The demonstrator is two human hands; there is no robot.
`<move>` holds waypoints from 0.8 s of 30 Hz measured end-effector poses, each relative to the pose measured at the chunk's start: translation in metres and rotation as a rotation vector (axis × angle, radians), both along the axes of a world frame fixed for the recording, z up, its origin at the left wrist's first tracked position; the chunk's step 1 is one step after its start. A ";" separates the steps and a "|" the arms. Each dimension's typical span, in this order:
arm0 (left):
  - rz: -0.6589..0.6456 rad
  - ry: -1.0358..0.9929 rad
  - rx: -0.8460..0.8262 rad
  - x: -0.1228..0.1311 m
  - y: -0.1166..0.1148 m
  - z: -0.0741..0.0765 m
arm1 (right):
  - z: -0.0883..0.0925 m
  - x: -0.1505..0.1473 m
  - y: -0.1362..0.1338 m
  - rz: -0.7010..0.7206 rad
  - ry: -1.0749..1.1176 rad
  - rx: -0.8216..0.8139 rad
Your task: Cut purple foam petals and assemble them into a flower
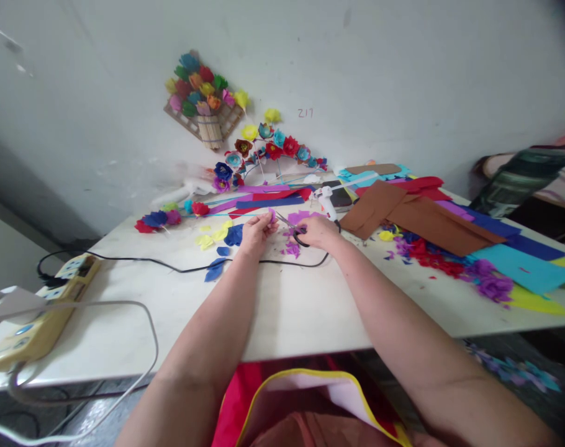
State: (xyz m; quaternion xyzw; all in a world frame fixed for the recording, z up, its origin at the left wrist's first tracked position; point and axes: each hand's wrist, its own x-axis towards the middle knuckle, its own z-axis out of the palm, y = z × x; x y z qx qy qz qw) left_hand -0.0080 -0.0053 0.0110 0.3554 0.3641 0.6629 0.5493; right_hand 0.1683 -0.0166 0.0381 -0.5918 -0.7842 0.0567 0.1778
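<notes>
Over the middle of the white table, my left hand (pixel 259 233) pinches a small piece of purple paper (pixel 272 215). My right hand (pixel 318 232) is closed round the black handles of a pair of scissors (pixel 301 234). Their blades point left toward the purple piece; whether they touch it I cannot tell. Purple paper scraps (pixel 292 248) lie beneath the scissors, with more purple pieces just behind my right hand. Left of my left hand are dark blue petals (pixel 235 234), yellow petals (pixel 216 236) and a blue cut piece (pixel 215 269).
A white glue gun (pixel 326 202) stands behind my right hand, its black cord (pixel 189 270) crossing the table to a power strip (pixel 63 298). Brown paper sheets (pixel 431 223) and coloured scraps cover the right. Finished paper flowers (pixel 156 219) lie at the back left; a green bottle (pixel 519 180) stands far right.
</notes>
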 end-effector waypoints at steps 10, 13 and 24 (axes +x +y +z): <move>-0.117 0.092 0.024 0.000 -0.002 -0.002 | 0.006 -0.001 -0.004 -0.031 -0.156 -0.045; -0.141 0.109 0.027 0.001 -0.002 -0.003 | 0.008 -0.002 -0.005 -0.022 -0.177 -0.086; -0.244 0.176 0.042 0.002 -0.004 -0.003 | -0.001 0.000 0.006 -0.024 0.215 -0.052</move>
